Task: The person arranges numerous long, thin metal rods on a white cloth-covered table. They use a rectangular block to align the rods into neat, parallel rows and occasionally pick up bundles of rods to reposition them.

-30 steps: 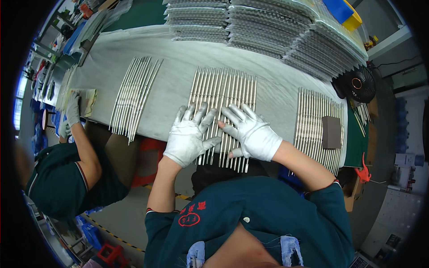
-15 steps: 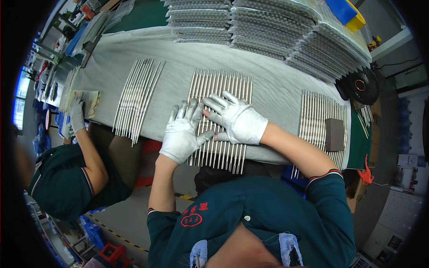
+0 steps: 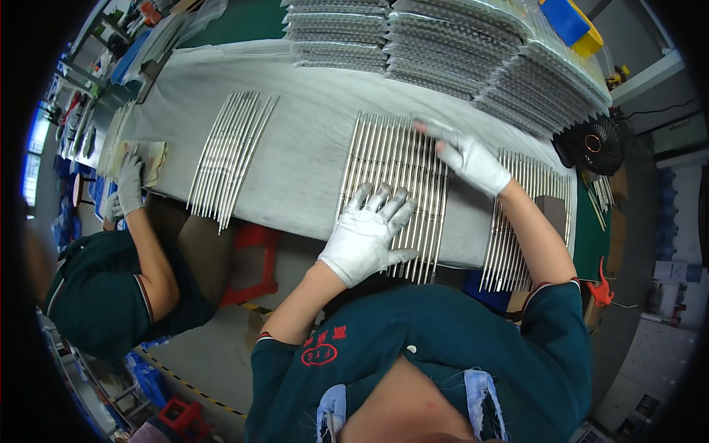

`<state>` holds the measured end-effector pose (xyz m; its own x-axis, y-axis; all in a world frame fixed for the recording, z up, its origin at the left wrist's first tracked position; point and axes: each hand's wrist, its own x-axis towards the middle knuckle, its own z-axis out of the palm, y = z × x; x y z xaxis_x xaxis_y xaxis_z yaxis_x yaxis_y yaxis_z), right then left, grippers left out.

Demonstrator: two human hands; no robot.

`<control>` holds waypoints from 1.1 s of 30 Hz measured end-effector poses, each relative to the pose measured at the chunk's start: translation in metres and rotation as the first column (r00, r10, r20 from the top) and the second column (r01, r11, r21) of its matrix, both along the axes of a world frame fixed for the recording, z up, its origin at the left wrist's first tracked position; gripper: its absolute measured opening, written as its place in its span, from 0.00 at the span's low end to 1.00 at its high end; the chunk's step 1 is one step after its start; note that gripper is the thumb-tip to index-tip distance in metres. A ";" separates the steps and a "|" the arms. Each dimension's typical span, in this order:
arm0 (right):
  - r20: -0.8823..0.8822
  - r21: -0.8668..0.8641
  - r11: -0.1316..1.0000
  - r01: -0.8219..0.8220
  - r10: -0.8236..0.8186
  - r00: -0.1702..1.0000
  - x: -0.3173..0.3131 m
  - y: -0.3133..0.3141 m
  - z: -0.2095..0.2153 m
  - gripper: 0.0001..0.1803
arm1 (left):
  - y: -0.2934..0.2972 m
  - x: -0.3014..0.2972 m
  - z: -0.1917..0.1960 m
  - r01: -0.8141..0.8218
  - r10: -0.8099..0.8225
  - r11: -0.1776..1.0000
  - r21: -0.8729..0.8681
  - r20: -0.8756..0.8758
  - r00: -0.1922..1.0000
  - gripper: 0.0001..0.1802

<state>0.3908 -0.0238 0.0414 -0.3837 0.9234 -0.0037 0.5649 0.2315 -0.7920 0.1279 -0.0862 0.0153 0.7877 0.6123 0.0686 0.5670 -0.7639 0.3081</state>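
A row of thin metal rods [image 3: 395,159] lies side by side on the grey cloth in front of me. My left hand [image 3: 369,235], in a white glove, rests on the near part of this row with its fingers stretched out. At the far right corner of the row is my right hand [image 3: 473,161], also gloved, with bare thumb and finger tips. Its fingers are apart, slightly blurred, and hold nothing; whether they touch the rods I cannot tell. Farther right lies a second row of rods [image 3: 509,214], with a dark block [image 3: 551,212] on it.
A third group of rods [image 3: 229,159] lies to the left. Tall stacks of plastic-wrapped trays [image 3: 450,55] line the back, beside a black fan [image 3: 593,142]. At far left a co-worker's gloved hand [image 3: 130,183] is over the table edge, near a red stool [image 3: 255,266].
The middle row of rods has shifted to the right, and my left hand has moved right with it. My right hand has left the middle of the row for its far right corner.
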 end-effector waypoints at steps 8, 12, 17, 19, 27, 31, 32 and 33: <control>-0.655 -0.388 0.872 -0.298 -0.032 0.755 -0.040 0.139 -0.039 0.51 | -0.027 -0.045 0.014 -0.026 0.026 1.000 -0.007 -0.060 0.998 0.53; -0.736 -0.376 0.766 -0.522 0.095 0.670 -0.061 0.147 -0.042 0.50 | -0.024 -0.048 0.004 -0.033 0.034 0.999 0.019 -0.034 0.999 0.53; -0.774 -0.371 0.786 -0.494 0.032 0.632 -0.063 0.140 -0.042 0.52 | -0.026 -0.050 -0.002 -0.016 0.017 0.999 0.045 -0.020 1.000 0.53; -0.764 -0.359 0.846 -0.394 -0.024 0.645 -0.043 0.138 -0.038 0.55 | -0.025 -0.049 -0.001 -0.006 0.007 0.999 0.052 -0.010 1.000 0.54; -0.738 -0.410 0.818 -0.402 -0.038 0.674 -0.003 0.115 -0.040 0.53 | -0.032 -0.028 0.004 0.045 -0.043 0.997 0.059 -0.036 0.998 0.52; -0.753 -0.442 0.844 -0.303 -0.166 0.637 0.012 0.109 -0.029 0.57 | -0.033 -0.029 0.007 0.035 -0.031 0.997 0.063 -0.053 0.998 0.52; -0.730 -0.461 0.841 -0.283 -0.178 0.660 0.020 0.104 -0.028 0.57 | -0.035 -0.030 0.006 0.030 -0.027 0.998 0.053 -0.055 0.998 0.52; -0.706 -0.478 0.840 -0.257 -0.193 0.682 0.027 0.099 -0.026 0.58 | -0.036 -0.029 0.006 0.031 -0.029 0.998 0.045 -0.056 0.998 0.52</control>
<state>0.4180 0.0755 0.0150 -0.5013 0.8479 -0.1726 -0.2168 -0.3162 -0.9236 0.0985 -0.1223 0.0214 0.8091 0.5854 0.0520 0.5587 -0.7935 0.2412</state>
